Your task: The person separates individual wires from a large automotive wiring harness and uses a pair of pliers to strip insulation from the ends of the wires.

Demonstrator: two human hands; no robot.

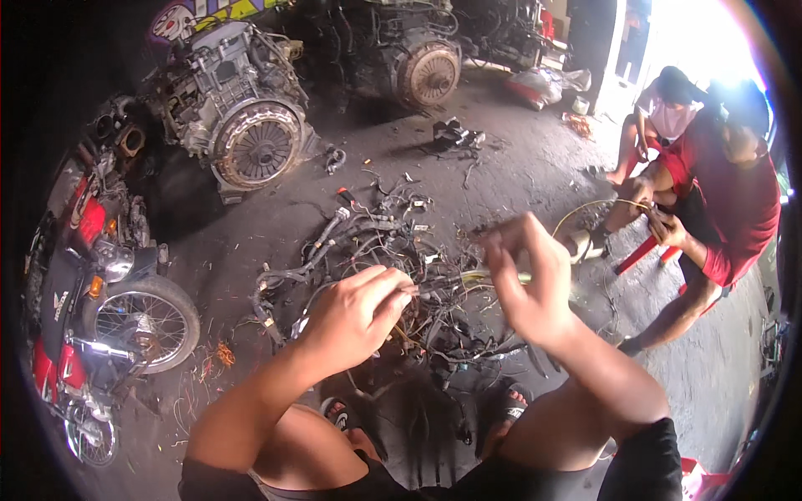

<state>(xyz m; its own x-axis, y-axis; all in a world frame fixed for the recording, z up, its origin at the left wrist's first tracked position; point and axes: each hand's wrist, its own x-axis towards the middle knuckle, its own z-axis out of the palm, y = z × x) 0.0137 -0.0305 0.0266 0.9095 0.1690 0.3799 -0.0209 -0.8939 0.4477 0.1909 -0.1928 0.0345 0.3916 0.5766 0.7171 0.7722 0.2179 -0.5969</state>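
Floor (723,376), grey and strewn with scraps, spreads beneath everything. At the upper left stands an engine (225,83), its round clutch cover (261,149) toward the camera; a second engine (418,58) stands farther back, also with its clutch side showing. A red and black motorcycle (83,275) stands along the left edge.

On the right, a co-worker in a red shirt (739,196) sits low, both hands on a thin yellow wire (589,205); another co-worker (668,117) crouches just behind.

In the middle lies the wiring harness (430,313) — a tangle of dark sheathed branches, loose wires and connectors — on the floor in front of the person's feet. Both of the person's hands are over it. The left hand (359,313) is at its near left side, thumb and fingers pressed together at the tips; anything between them is too small to tell. The right hand (530,280) is raised over its right side, fingers bent and blurred, so whether it pinches a wire I cannot tell.

Below are dark sandals (514,405) on the feet; left of the harness lies a small orange wire scrap (224,354).
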